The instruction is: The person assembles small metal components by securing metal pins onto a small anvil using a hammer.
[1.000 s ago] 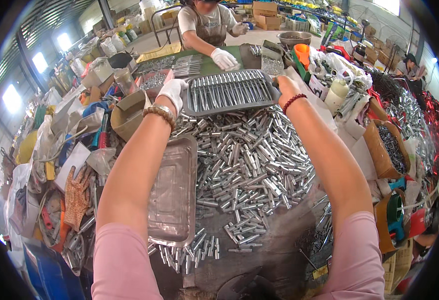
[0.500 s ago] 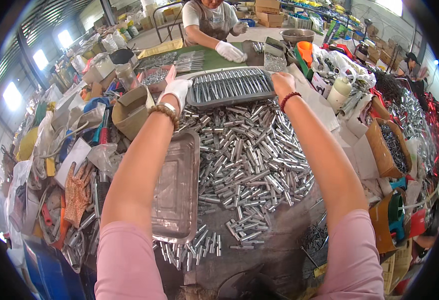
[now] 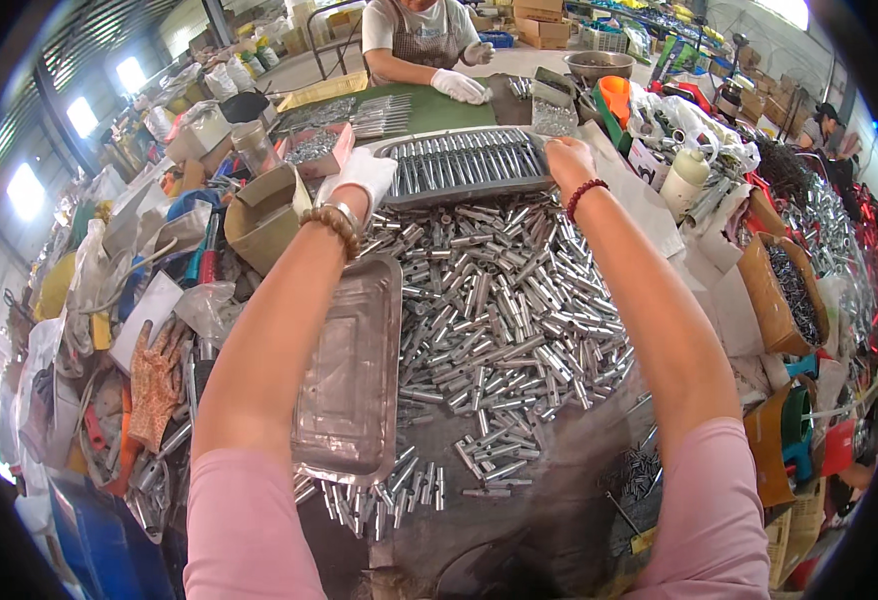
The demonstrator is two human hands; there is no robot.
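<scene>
Spanning the hands, the grey tray (image 3: 469, 193) of metal rods (image 3: 469, 160) is probably heavy, stiff and liable to spill; best held level by both end rims. The bare right hand (image 3: 571, 163) grips one end; the gloved left hand (image 3: 364, 175) curls at the other, hold unclear. Nearer lie heaped tubes (image 3: 499, 320) and a second tray (image 3: 347, 370).

Metal tubes (image 3: 519, 320) are lying heaped in this factory workshop. A gloved co-worker (image 3: 417, 38) is working at twelve o'clock.

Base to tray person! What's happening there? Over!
Left grip, gloved, at left end of dark tray; right grip holding right end. Metal rods lined up inside. Loose tubes heaped on near side.
</scene>
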